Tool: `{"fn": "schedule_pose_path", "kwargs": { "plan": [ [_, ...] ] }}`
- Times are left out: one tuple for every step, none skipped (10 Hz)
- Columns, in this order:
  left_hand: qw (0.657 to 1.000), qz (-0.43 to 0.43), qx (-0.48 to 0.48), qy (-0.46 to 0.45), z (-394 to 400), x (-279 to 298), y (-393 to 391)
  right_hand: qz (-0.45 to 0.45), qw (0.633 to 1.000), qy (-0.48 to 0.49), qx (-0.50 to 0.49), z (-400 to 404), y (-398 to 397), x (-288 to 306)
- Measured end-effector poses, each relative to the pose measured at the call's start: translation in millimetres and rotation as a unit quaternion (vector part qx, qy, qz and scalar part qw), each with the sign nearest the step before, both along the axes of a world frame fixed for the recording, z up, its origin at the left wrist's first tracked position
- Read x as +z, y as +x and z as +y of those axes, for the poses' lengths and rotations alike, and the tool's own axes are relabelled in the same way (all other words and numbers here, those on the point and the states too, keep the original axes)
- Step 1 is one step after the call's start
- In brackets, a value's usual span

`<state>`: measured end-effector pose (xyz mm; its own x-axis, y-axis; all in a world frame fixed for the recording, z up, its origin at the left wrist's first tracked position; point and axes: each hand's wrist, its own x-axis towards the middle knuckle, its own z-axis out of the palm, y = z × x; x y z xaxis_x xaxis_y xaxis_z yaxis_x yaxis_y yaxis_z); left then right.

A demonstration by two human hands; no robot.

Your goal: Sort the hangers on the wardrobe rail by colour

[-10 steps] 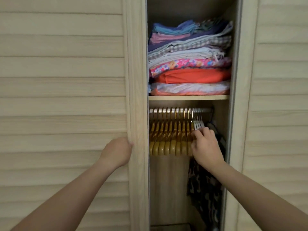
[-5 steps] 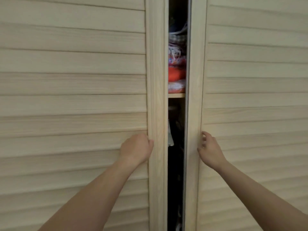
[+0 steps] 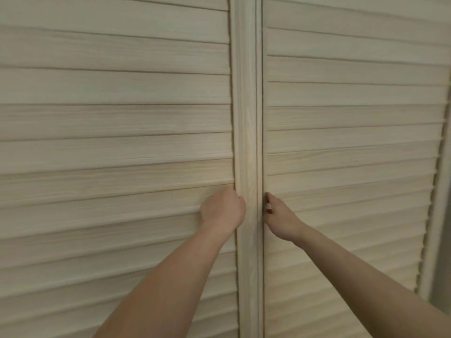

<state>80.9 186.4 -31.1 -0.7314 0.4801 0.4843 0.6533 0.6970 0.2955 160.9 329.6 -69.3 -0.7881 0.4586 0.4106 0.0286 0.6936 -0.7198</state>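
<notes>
- Filling the left two thirds of the frame, the left louvred door [image 3: 114, 123] is seen as a pale wood panel of horizontal slats, bounded on its right by a vertical stile [image 3: 245, 118] running from top edge to bottom edge.
- Occupying the right third of the frame, the right louvred door [image 3: 351, 132] is shown with matching slats; its inner edge is set against the stile of the left door, and no gap is visible between the two panels.
- At the far right edge of the frame, a narrow strip of the outer frame of the right door [image 3: 436, 215] is seen, tilted by the wide lens.
- Entering from the lower centre, the left hand [image 3: 223, 211] is held at the seam in the lower middle of the frame; its fingers are curled round the left edge of the stile, with the thumb lying on the stile's face.
- Entering from the lower right, the right hand [image 3: 280, 218] is set just right of the seam; its fingertips [image 3: 268, 201] are hooked on the inner edge of the right door, narrowly bent.
- The hangers and the wardrobe rail are hidden behind the closed doors, so their position cannot be told.
</notes>
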Motion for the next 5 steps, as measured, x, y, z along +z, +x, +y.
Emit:
{"fn": "schedule_pose_path", "kwargs": {
  "plan": [
    [1.0,-0.008,0.0,0.003,6,-1,0,-0.018,1.0,0.024,0.005,13,-10,-9],
    [0.999,-0.031,-0.009,0.001,11,0,0,-0.056,0.997,0.047,-0.024,27,-27,-24],
    [0.997,-0.068,-0.044,0.01,11,0,-5,-0.079,0.994,0.018,-0.067,4,-18,-14],
    [0.989,-0.107,-0.102,0.0,-13,-6,-10,-0.031,0.983,0.055,-0.17,-27,-5,-3],
    [0.997,0.013,-0.071,-0.004,-60,12,-3,0.151,0.949,0.212,-0.18,-62,-8,24]
  ]
}}
